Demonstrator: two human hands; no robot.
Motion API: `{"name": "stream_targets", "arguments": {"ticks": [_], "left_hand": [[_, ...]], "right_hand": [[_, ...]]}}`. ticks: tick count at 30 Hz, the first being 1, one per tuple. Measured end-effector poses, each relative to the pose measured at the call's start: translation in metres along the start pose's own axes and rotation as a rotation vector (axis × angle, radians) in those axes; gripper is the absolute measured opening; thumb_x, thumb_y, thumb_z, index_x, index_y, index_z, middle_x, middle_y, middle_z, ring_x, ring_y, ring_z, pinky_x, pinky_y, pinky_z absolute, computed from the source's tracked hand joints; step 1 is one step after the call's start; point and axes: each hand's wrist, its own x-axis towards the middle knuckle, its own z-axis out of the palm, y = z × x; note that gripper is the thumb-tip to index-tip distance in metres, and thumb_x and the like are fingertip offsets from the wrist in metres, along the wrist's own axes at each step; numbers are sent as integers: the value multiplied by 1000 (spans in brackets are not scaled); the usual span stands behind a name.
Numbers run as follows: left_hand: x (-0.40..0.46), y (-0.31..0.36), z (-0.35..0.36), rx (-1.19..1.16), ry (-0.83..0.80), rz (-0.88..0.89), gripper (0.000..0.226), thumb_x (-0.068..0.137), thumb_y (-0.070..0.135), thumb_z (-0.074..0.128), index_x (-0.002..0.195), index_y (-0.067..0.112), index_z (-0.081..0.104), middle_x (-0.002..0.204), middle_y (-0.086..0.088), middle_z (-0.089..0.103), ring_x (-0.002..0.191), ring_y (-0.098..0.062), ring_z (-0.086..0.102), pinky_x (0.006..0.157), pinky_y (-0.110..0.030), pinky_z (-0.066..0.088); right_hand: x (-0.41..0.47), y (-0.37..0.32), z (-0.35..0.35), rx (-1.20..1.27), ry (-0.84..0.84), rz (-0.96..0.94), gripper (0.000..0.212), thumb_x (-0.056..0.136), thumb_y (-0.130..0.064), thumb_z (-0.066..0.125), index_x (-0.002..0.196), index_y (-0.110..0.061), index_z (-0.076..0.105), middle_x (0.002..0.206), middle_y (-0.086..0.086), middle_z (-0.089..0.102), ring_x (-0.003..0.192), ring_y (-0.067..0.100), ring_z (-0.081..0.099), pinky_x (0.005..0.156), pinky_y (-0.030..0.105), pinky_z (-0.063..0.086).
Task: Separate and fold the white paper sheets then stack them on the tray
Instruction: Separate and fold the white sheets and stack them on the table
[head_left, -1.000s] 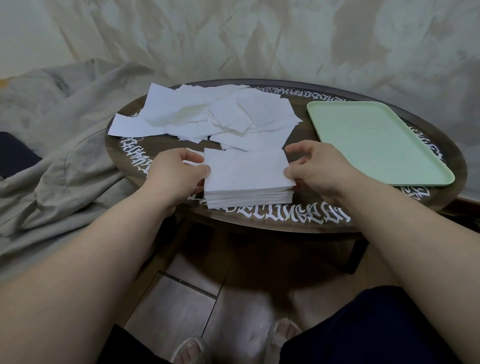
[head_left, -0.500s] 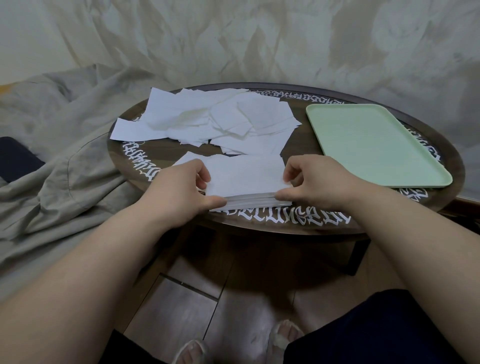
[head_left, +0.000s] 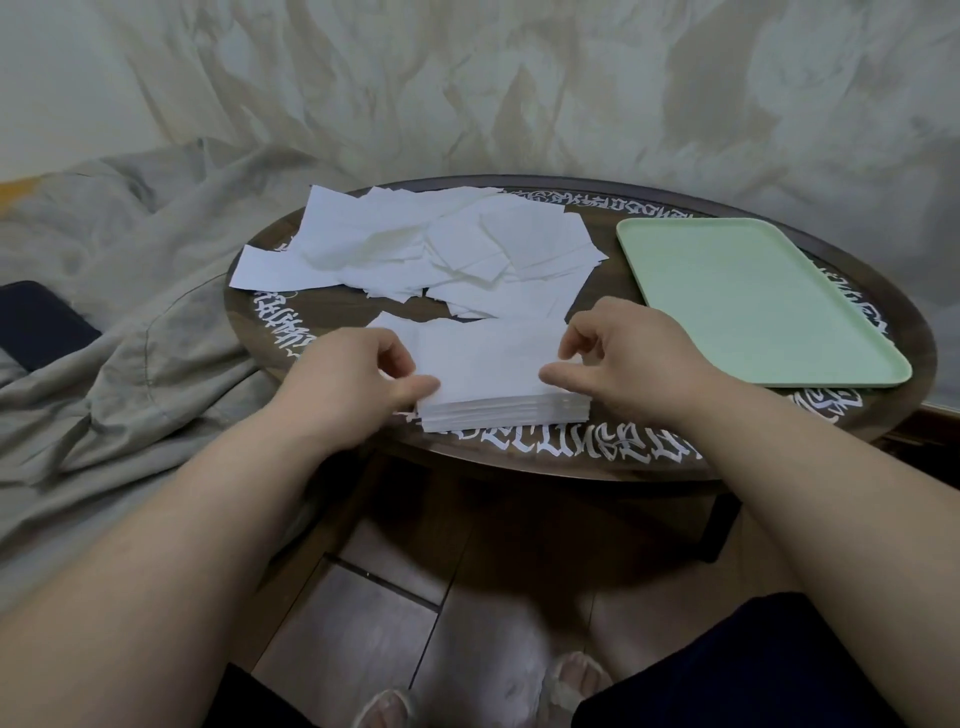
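Left hand (head_left: 353, 376): at the left edge of the stack (head_left: 498, 374), fingers curled, thumb and forefinger pinching the top sheets at the near left corner.

Right hand (head_left: 628, 358): at the right edge of the same stack, fingers bent, thumb lying flat along the top sheet's right side, fingertips curled down onto the paper; pinching the top layer.

Stack: white sheets, neatly squared, several layers visible along its near side. Rests on the near edge of the surface (head_left: 649, 467), between the two hands.

Loose sheets (head_left: 431, 249): white, scattered and overlapping in an untidy spread on the far left half of the surface, just beyond the stack; one sheet pokes over the left rim.

Tray (head_left: 753, 296): pale green, rectangular with rounded corners and a low rim. Sits on the right side of the surface, right of the loose sheets and apart from the right hand. No paper on it.

Surface: dark, oval, with white ornamental lettering round its border.

Cloth (head_left: 130, 332): grey, rumpled, lying left of the surface.

Dark object (head_left: 36, 322): flat, on the cloth at far left; kind unclear.

Floor (head_left: 353, 623): dark tiles below the near edge, with two slippered feet at the bottom.
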Motion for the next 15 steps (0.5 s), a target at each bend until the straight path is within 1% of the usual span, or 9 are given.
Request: {"name": "stream_targets", "arguments": {"ticks": [3, 4, 6, 8, 9, 11, 12, 13, 15], "left_hand": [[12, -11, -11, -99, 189, -124, 13, 84, 30, 73, 89, 19, 68, 86, 11, 67, 87, -13, 62, 76, -28, 42], [16, -16, -11, -87, 191, -153, 15, 85, 28, 72, 96, 19, 69, 95, 7, 69, 94, -15, 62, 80, -29, 43], [22, -26, -6, 14, 44, -149, 30, 84, 25, 71, 113, 21, 66, 117, 2, 66, 109, -18, 60, 91, -30, 43], [24, -31, 3, 78, -121, -84, 49, 80, 28, 75, 126, 26, 60, 132, 0, 58, 120, -18, 55, 99, -29, 39], [24, -32, 7, 76, -165, -38, 57, 77, 30, 78, 130, 27, 58, 137, 0, 54, 125, -18, 51, 102, -29, 37], [27, -35, 13, 72, -188, 59, 67, 72, 33, 82, 133, 27, 54, 143, 1, 48, 134, -19, 42, 109, -31, 32], [29, -36, 16, 83, -170, 94, 66, 71, 32, 82, 132, 26, 55, 143, 0, 46, 135, -21, 38, 110, -32, 30], [30, -38, 19, 90, -127, 109, 61, 72, 28, 80, 128, 26, 57, 142, 0, 47, 135, -22, 37, 108, -31, 30], [33, -40, 22, 92, 11, 122, 39, 75, 15, 73, 111, 24, 62, 134, 0, 52, 129, -24, 40, 100, -29, 33]], "right_hand": [[4, -15, 4, 29, 71, -125, 24, 85, -44, 65, 101, -26, 68, 93, -12, 52, 91, 10, 48, 77, 27, 36], [7, -19, 7, 30, 60, -148, 27, 87, -43, 63, 106, -25, 68, 101, -9, 54, 95, 11, 49, 81, 29, 39], [12, -26, 15, 33, -4, -163, 29, 89, -41, 62, 112, -25, 67, 110, -4, 56, 98, 14, 53, 86, 32, 43], [15, -27, 22, 29, -82, -161, 29, 89, -40, 61, 113, -24, 66, 107, -5, 54, 92, 15, 55, 84, 29, 43], [16, -26, 24, 22, -111, -158, 28, 89, -40, 61, 112, -24, 66, 103, -6, 53, 90, 14, 55, 82, 28, 43], [17, -24, 26, 18, -133, -149, 26, 89, -38, 62, 109, -23, 67, 97, -7, 51, 90, 15, 56, 82, 29, 43], [17, -23, 26, 20, -130, -144, 24, 88, -37, 62, 108, -23, 67, 95, -7, 52, 90, 16, 56, 82, 29, 44], [17, -23, 26, 24, -126, -140, 24, 88, -36, 62, 107, -22, 68, 94, -6, 53, 90, 16, 57, 82, 30, 44], [17, -22, 26, 37, -122, -134, 22, 88, -36, 63, 105, -22, 68, 94, -5, 55, 90, 16, 57, 83, 30, 44]]}}
